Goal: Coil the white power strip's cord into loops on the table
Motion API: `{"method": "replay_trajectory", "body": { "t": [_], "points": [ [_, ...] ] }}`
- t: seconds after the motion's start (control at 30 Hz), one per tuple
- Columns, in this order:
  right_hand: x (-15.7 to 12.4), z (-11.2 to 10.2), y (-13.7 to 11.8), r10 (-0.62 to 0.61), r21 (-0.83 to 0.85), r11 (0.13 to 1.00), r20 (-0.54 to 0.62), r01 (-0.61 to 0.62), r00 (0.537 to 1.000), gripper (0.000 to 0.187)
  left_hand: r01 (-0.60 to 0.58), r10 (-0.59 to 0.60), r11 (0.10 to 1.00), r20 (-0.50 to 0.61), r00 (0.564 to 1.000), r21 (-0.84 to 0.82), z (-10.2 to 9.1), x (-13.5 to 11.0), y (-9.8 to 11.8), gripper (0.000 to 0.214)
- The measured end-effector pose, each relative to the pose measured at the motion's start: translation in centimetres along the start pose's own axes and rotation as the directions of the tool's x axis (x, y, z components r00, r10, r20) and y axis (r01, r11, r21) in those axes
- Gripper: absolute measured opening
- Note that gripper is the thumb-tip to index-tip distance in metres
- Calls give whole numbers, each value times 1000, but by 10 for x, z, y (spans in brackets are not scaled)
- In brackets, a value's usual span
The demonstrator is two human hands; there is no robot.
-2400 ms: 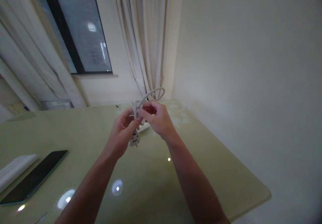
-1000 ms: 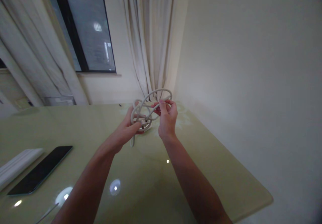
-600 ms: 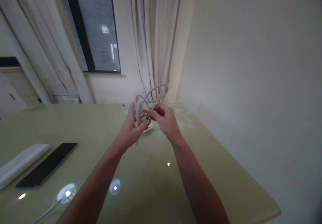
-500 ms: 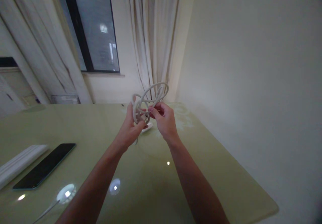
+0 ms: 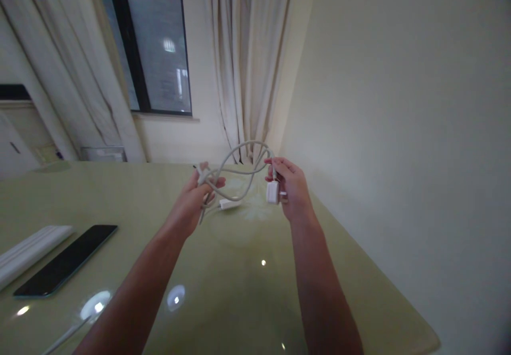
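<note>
A looped white cable [image 5: 238, 199] is stretched between my two hands above the table. My left hand [image 5: 191, 198] holds the tangled part of it, fingers curled around the loops. In my right hand [image 5: 292, 184] the cable is pinched just above a small white plug adapter [image 5: 272, 192], which hangs with its prongs toward the palm. On the tabletop behind the hands lies a white connector piece [image 5: 230, 204], joined to a thin cord that runs toward my left hand.
The glossy greenish table [image 5: 239, 296] has its right edge along a wall. To the left lie a dark phone or tablet [image 5: 67, 259] and a long white power strip-like bar [image 5: 34, 251]. A white cord [image 5: 67, 336] crosses the lower left. Curtains [image 5: 247, 62] hang behind.
My hands have moved apart, the right one to the right and the left one to the left. The bunched cable has opened into wider loops, and the plug adapter has come into view.
</note>
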State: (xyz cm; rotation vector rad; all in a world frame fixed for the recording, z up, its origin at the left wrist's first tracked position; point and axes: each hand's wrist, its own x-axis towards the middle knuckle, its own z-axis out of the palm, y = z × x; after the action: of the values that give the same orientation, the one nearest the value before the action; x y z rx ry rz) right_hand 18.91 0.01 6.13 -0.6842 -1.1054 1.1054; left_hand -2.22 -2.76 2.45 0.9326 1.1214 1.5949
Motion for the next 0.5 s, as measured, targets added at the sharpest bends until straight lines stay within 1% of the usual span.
{"method": "replay_trajectory", "body": {
  "t": [0.07,0.1,0.13,0.17,0.23,0.27,0.3,0.33,0.37,0.4,0.43,0.5],
  "points": [
    [-2,-11,-13,18,-92,996,81,-11,997,30,3,-7,994,-31,1000,-106,-4,4,6,72],
    [-3,-14,-17,-7,-152,988,112,24,994,31,-2,-1,990,-20,1000,-144,-6,5,8,68],
    [-5,-16,-20,-55,-226,970,137,86,989,30,-1,2,986,3,1000,-168,-8,6,10,62],
    [-7,-16,-21,-119,-312,936,158,164,980,28,5,1,984,33,999,-177,-10,6,11,57],
    [-12,-13,-22,-242,-486,816,206,314,948,23,0,13,989,89,996,-146,-11,5,12,49],
    [-14,-10,-21,-271,-555,749,241,361,932,22,-26,38,993,105,994,-117,-10,4,11,46],
    [-16,-8,-20,-271,-605,694,282,389,921,21,-67,76,994,114,991,-83,-8,3,10,44],
    [-17,-5,-18,-250,-635,657,324,406,912,21,-114,120,992,125,985,-52,-6,1,9,42],
    [-18,-2,-15,-221,-648,639,363,416,905,20,-156,158,987,141,977,-26,-3,-1,8,41],
    [-18,1,-11,-195,-648,637,389,417,901,19,-182,180,983,166,970,-2,-1,-4,7,40],
    [-17,5,-6,-181,-640,651,391,408,903,19,-194,186,981,198,962,23,1,-7,6,41],
    [-14,13,6,-201,-600,714,318,361,927,18,-201,170,975,270,948,93,4,-12,5,43]
  ]
}}
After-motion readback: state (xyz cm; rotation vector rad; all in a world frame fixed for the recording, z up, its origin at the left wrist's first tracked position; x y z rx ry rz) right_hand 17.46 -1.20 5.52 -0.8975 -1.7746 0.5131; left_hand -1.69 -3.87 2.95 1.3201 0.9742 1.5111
